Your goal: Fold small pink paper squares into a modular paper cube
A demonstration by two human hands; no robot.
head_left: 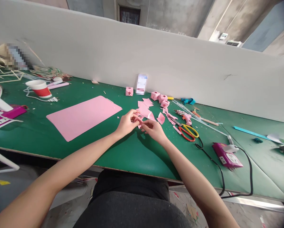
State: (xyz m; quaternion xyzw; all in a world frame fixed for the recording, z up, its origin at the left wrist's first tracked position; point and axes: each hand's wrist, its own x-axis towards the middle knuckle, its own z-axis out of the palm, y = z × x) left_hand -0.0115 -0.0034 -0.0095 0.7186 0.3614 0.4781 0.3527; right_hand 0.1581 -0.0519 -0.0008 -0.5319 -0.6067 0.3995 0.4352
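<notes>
Between my two hands is a small pink paper piece point(138, 119), held just above the green table. My left hand point(127, 123) pinches it from the left, and my right hand point(154, 130) grips its right side with the fingertips. The fingers hide part of its shape. Just beyond them lie cut pink paper pieces point(144, 110), some curved or folded. Several pink folded paper cubes point(155, 95) with cut-out openings stand farther back, one of them point(129, 91) apart on the left. Scissors point(188, 132) with red and yellow handles rest to the right of my right hand.
A large pink sheet point(83, 117) lies on the green table point(132, 158) at left. A pink glue gun point(186, 117) and a purple power strip point(227, 155) with a black cord are at right. A paper cup point(39, 88) stands far left. A white partition point(108, 53) borders the back.
</notes>
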